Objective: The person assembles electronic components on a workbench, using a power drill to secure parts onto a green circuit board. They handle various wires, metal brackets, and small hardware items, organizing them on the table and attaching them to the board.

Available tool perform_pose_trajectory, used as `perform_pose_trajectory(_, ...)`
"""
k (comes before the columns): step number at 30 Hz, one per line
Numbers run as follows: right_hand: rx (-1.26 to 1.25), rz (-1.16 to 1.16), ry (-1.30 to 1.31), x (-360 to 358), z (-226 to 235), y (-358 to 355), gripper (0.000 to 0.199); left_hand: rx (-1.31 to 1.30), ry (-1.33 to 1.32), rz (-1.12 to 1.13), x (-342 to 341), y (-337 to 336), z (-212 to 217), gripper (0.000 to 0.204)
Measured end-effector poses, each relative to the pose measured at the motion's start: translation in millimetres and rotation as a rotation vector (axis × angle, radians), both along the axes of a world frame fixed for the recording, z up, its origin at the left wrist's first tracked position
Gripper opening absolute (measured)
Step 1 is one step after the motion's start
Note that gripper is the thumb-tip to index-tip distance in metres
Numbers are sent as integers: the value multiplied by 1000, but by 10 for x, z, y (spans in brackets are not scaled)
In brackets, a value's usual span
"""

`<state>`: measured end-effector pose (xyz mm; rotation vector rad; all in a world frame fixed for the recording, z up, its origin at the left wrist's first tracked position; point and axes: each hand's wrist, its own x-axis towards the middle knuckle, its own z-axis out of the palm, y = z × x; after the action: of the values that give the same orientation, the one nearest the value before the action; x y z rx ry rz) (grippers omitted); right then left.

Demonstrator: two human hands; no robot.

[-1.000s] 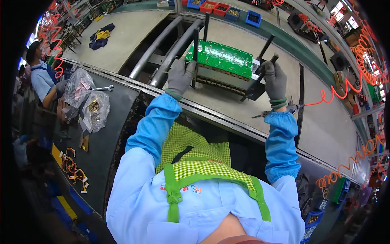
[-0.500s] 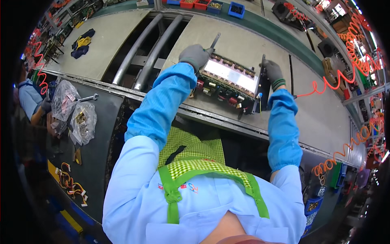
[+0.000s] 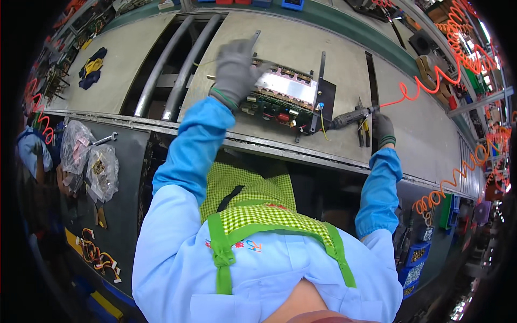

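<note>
My left hand [image 3: 235, 70], in a grey glove and blurred by motion, is raised over the left end of an electronic assembly [image 3: 286, 86]. Its thumb stands apart from the fingers, and I see nothing in it. The assembly has a shiny metal plate, circuit boards with components along the front, and a dark bracket [image 3: 322, 97] at its right end. My gloved right hand [image 3: 383, 131] is closed at the rear end of a dark air screwdriver [image 3: 350, 117], whose tip points toward the assembly. Yellow-handled pliers [image 3: 364, 131] lie beside that hand, under the tool.
A red coiled air hose [image 3: 417, 92] runs from the screwdriver to the upper right. Metal rollers [image 3: 186, 70] lie left of the assembly. On the lower left bench are plastic bags of parts [image 3: 102, 167], a wrench [image 3: 105, 139] and cable harnesses [image 3: 99, 255]. Another person [image 3: 35, 151] is at the far left.
Both hands have left the ends of the assembly. My left hand has risen off its left end; my right hand has moved right to the air screwdriver. The view has shifted slightly.
</note>
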<state>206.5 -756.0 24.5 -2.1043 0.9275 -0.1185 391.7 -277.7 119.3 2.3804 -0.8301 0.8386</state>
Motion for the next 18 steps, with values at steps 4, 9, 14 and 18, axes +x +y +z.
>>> perform_pose_trajectory(4,-28,-1,-99,340,-385,-51,43,124,39,-545,-868,-366,5,63)
perform_pose_trajectory(9,546,-326,-473,730,-476,153,35,250,92,-547,-1024,-741,-435,47)
perform_pose_trajectory(14,538,-428,-536,582,-401,259,18,314,234,-409,-970,-773,-256,37)
perform_pose_trajectory(18,678,-209,-790,634,-69,252,25,338,280,-354,-946,-896,-300,38)
